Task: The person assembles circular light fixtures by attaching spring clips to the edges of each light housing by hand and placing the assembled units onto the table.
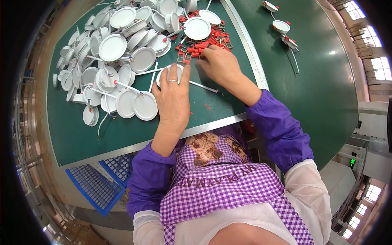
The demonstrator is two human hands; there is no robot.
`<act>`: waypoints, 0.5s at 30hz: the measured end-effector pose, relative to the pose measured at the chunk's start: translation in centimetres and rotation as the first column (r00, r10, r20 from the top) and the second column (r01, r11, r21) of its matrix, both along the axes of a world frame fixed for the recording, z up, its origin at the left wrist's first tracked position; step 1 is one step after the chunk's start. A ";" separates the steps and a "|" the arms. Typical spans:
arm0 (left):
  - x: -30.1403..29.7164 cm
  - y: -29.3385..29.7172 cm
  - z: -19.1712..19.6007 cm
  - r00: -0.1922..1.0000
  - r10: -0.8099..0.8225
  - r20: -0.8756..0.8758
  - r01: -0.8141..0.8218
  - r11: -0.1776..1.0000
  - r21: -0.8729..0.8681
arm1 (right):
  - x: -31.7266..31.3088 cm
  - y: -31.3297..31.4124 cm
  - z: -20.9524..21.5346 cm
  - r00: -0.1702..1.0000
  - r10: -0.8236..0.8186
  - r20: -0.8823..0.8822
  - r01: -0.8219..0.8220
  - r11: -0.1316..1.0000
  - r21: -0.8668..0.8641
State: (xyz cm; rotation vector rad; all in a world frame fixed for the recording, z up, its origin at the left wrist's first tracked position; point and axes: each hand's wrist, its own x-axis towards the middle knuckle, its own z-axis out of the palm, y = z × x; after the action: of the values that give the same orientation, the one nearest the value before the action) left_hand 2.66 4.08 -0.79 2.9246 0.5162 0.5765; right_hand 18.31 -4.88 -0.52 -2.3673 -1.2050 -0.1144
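My left hand [173, 98] lies with outstretched fingers over a round white downlight [169, 75], whose white cable [204, 86] runs out to the right. A ring is on one finger, and the thumb is hidden. Reaching up to a heap of small red clips [210, 43] with metal frames, my right hand [220, 65] has its fingers bent and its thumb apart from the index finger. I see nothing held between them. Left of both hands, a large pile of white downlights [113, 47] with loose cables and bare wire ends covers the green tabletop [134, 132].
A metal edge strip [245, 41] divides this table from another green surface [310, 90] on the right, where several downlights with red clips [281, 26] lie in a row. Red scraps [207, 107] are near the front edge. Blue plastic baskets [96, 185] stand below at left.
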 end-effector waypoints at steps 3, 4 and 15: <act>-0.7 -0.4 0.6 0.999 -0.050 0.001 0.050 0.997 -0.053 | 0.2 0.7 -0.8 0.999 -0.034 0.017 0.034 0.998 -0.049; -1.1 -0.7 0.9 0.999 -0.046 0.000 0.046 0.997 -0.054 | 0.0 1.0 -0.7 0.999 -0.033 0.005 0.033 0.997 -0.072; -4.0 -0.7 3.0 0.904 0.353 0.239 0.408 -0.555 -0.725 | -2.1 -4.7 0.9 0.999 -0.009 -0.045 0.000 0.981 -0.192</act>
State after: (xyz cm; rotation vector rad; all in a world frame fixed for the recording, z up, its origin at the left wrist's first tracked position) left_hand -1.29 3.33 2.22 0.6545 0.4005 0.2804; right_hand 16.20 -9.60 0.40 -2.5225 -1.2385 0.0570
